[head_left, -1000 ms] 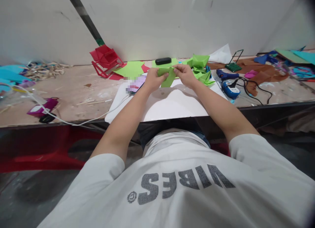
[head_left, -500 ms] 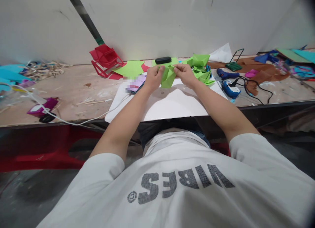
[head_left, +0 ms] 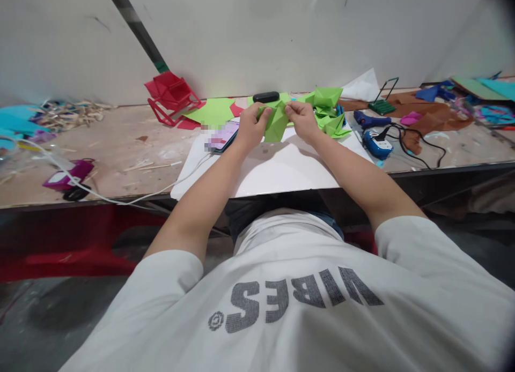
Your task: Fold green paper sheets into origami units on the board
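Note:
A folded piece of light green paper [head_left: 275, 127] is held up over the white board [head_left: 281, 171]. My left hand [head_left: 254, 126] pinches its left side between thumb and fingers. At its upper right edge, my right hand [head_left: 302, 120] grips it with thumb and fingertips. Just right of my right hand lie several folded green paper pieces [head_left: 328, 98]. Flat green sheets [head_left: 213, 111] lie beyond my left hand, and a black oblong case [head_left: 266, 97] rests behind the held paper. A phone [head_left: 223, 137] with a lilac screen is beside my left wrist.
On the left stand a red paper chair model [head_left: 171, 93], a heap of wooden sticks [head_left: 76, 113] and a purple object [head_left: 70, 175] near a white cable. To the right are a blue glue gun [head_left: 370, 120], a blue power socket [head_left: 378, 144] with black cord, and brown sheets [head_left: 438, 120].
My right hand has shifted very slightly to the right along the green paper, whose upper edge now looks a little more spread. Both hands keep their hold.

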A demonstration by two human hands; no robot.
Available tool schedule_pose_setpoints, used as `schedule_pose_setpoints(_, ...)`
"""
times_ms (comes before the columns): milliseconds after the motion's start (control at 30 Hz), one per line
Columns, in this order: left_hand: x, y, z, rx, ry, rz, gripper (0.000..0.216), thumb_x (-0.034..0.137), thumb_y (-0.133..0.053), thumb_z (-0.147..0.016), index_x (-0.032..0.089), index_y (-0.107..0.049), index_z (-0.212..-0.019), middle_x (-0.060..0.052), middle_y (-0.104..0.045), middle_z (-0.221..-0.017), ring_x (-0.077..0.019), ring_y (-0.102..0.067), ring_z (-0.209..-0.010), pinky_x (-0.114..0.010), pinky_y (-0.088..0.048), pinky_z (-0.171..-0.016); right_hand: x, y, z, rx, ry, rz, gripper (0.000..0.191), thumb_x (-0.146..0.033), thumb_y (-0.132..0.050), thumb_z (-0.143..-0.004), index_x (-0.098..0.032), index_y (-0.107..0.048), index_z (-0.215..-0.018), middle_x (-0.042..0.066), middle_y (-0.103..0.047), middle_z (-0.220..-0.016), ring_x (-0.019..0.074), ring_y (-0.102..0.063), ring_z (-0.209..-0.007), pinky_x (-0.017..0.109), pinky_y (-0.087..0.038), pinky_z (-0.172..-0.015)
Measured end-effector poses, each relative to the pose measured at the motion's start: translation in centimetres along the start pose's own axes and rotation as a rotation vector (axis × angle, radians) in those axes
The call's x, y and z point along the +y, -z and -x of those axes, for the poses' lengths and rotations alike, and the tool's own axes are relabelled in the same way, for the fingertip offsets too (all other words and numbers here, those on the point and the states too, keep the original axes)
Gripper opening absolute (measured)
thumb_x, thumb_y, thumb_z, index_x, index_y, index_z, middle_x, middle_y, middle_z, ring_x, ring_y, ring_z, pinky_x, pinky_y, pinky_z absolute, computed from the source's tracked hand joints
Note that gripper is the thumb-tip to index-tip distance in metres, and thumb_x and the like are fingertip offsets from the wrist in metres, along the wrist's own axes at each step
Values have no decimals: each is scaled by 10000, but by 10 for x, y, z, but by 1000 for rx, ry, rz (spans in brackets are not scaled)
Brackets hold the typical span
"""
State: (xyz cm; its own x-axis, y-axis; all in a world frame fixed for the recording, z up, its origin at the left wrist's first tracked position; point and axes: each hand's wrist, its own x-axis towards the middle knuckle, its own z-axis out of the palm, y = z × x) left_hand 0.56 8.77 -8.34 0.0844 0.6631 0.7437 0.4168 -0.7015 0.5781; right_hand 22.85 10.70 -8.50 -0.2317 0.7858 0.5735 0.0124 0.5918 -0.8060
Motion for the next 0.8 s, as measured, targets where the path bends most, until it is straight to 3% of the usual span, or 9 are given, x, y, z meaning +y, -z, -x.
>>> schedule_pose_setpoints(133,2,0,0,-2,-22,16,582,817,-678,-1087,253,-764,-972,-110,-817,-1021,-291,-779,-1007,-460,-630,-993,-1,-2,0,33,-19,0,778,-1036,-754,-915,-260,-788,-977,72,-767,-952,263,-755,-1001,418,-724,-925)
schedule_pose_setpoints(267,6,-2,1,-11,-12,24,583,832,-716,-1060,258,-758,-968,-99,-817,-1039,-277,-777,-1028,-439,-625,-985,-1,-3,0,66,-33,-7,776,-1030,-767,-903,-255,-769,-953,70,-778,-959,244,-757,-967,370,-724,-879)
schedule_pose_setpoints(433,9,-5,1,-8,52,52,623,855,-849,-938,247,-723,-893,-36,-713,-841,-229,-696,-827,-395,-590,-807,3,-2,-1,70,16,38,761,-1019,-717,-957,-260,-726,-910,65,-721,-924,262,-748,-1005,402,-725,-919)
schedule_pose_setpoints(567,12,-6,0,-7,109,41,545,737,-947,-855,241,-719,-860,-2,-673,-774,-203,-654,-783,-355,-551,-729,6,-3,-1,75,-1,38,711,-964,-747,-988,-254,-760,-958,68,-733,-947,279,-760,-1061,431,-734,-961)
schedule_pose_setpoints(800,12,-4,-1,-5,124,62,419,582,-964,-857,235,-730,-870,-9,-714,-796,-213,-695,-804,-366,-602,-764,4,-7,1,75,-23,2,738,-984,-734,-982,-249,-798,-981,64,-758,-947,259,-769,-987,442,-743,-923)
